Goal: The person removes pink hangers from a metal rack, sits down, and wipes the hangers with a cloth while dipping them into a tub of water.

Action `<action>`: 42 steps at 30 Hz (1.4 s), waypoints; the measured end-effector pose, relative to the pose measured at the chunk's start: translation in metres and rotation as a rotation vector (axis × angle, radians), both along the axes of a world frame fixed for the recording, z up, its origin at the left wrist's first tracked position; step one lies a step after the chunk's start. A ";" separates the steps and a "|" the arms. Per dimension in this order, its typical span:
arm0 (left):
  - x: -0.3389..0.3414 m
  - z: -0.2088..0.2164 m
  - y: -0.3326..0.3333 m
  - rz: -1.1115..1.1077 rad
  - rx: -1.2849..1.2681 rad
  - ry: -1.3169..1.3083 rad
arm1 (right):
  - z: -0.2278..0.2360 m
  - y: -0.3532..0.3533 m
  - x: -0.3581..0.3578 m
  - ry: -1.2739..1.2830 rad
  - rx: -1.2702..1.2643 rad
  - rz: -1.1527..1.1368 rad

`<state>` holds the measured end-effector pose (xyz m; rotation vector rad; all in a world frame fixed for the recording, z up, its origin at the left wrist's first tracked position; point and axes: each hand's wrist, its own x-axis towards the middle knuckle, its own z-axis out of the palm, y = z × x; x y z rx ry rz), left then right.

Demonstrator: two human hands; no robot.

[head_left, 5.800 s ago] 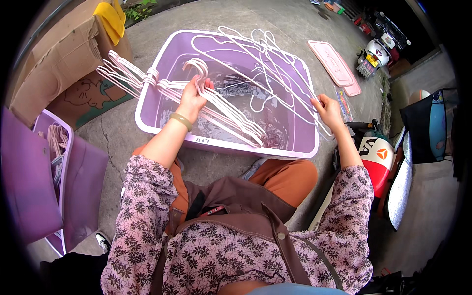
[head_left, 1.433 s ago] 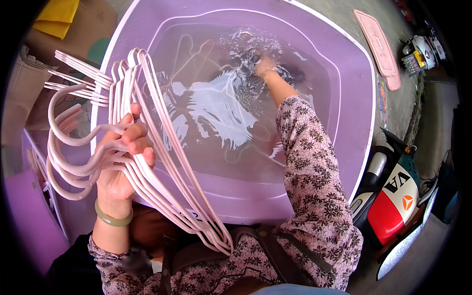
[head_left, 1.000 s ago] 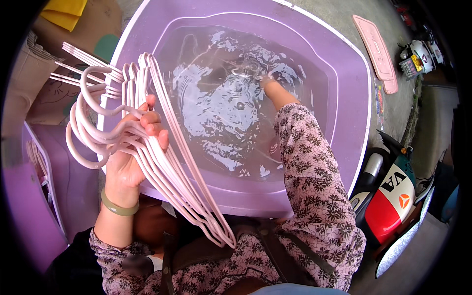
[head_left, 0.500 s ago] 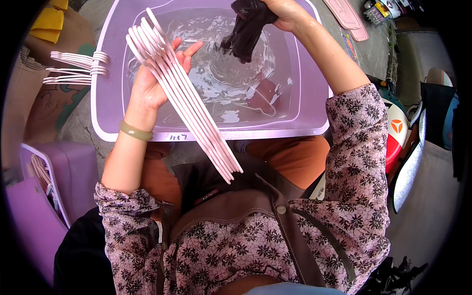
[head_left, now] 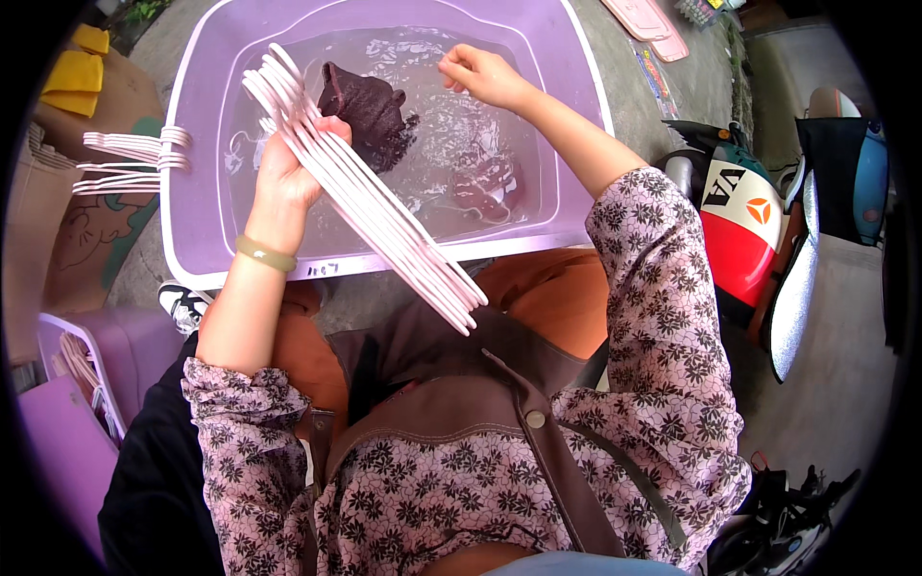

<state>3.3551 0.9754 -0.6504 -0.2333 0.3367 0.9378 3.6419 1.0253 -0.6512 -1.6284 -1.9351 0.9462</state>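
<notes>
A bundle of several pale pink hangers (head_left: 379, 206) lies slantwise in my left hand (head_left: 291, 165), which is closed around them over the purple tub (head_left: 384, 261). Against its fingers, on the far side of the hangers, is a wet dark brown cloth (head_left: 370, 113); whether the fingers also grip it is hidden. My right hand (head_left: 490, 79) hovers over the water at the tub's far right, fingers curled in, nothing visible in them. Below it, a reddish-brown piece (head_left: 485, 187) lies under the water with a pale wire-like outline beside it.
More pale hangers (head_left: 130, 161) hook over the tub's left rim. A lidded purple bin (head_left: 144, 360) stands at lower left, near a cardboard box (head_left: 125, 101) with yellow cloths (head_left: 72, 82). To the right is a red and white object (head_left: 735, 235); pink lids (head_left: 648, 24) lie beyond.
The dark cloth has moved left from my right hand to beside my left hand. My right hand has let go of it and come lower and left. My left fingers have closed.
</notes>
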 end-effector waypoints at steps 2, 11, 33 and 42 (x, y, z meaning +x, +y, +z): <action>-0.002 0.009 -0.001 -0.005 0.011 0.013 | -0.052 -0.001 0.046 -0.488 0.060 0.153; -0.013 0.012 -0.015 0.086 0.012 0.076 | -0.157 -0.007 0.029 -1.549 0.042 1.217; 0.006 0.010 -0.005 0.012 0.031 0.117 | -0.084 -0.068 0.073 -1.399 -0.371 0.662; 0.001 0.002 -0.003 -0.042 0.023 0.062 | 0.030 -0.050 0.054 -1.187 0.169 0.001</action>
